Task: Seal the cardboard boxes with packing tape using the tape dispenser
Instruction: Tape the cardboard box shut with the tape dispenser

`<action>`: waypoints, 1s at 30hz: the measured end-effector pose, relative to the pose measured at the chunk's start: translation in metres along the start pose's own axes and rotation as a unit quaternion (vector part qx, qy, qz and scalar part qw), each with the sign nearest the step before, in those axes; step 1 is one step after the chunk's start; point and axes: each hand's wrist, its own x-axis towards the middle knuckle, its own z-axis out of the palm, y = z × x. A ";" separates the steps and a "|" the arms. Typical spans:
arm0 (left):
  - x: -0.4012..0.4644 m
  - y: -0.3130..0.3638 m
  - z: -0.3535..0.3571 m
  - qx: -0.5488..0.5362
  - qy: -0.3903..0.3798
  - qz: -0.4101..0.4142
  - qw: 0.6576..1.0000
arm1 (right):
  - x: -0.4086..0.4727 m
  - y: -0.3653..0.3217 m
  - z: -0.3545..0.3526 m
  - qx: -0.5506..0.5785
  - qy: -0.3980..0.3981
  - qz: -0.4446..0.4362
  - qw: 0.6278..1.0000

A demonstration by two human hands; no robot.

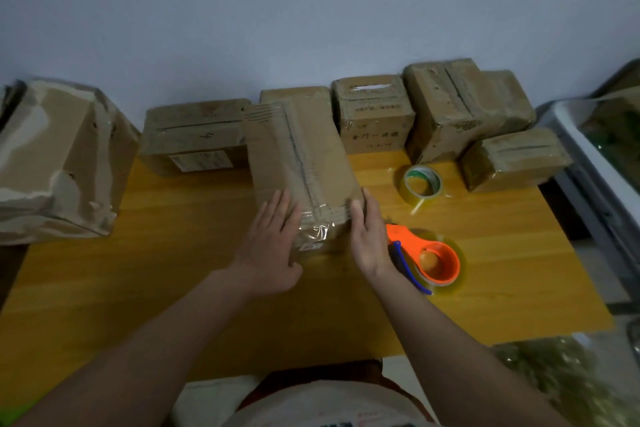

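Both hands steady the taped box at mid-bench.
Left hand [273, 246] and right hand [367, 239], fingers straight, press the box [298, 163] sides, likely smoothing tape; the tape dispenser [427, 260] lies just right, within reach.

Orange tape dispenser [437, 262], brown boxes [298, 163]

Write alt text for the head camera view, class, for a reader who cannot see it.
A person's left hand and right hand press flat on either side of a taped cardboard box on a wooden table. An orange tape dispenser lies beside the right hand, a loose tape roll behind it, and more boxes line the wall.
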 end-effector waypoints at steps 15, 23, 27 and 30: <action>-0.016 -0.009 0.009 0.101 0.024 0.143 0.984 | 0.062 0.004 -0.003 0.184 -0.132 0.183 0.956; 0.002 -0.018 0.016 0.118 0.025 0.141 0.983 | 0.057 -0.002 0.031 0.238 0.037 0.201 0.950; 0.005 -0.013 0.016 0.117 0.028 0.110 0.987 | 0.057 0.016 0.018 0.085 0.013 0.185 0.979; 0.013 -0.008 0.013 0.104 0.030 0.091 0.990 | 0.049 0.015 0.000 0.038 0.073 0.122 0.989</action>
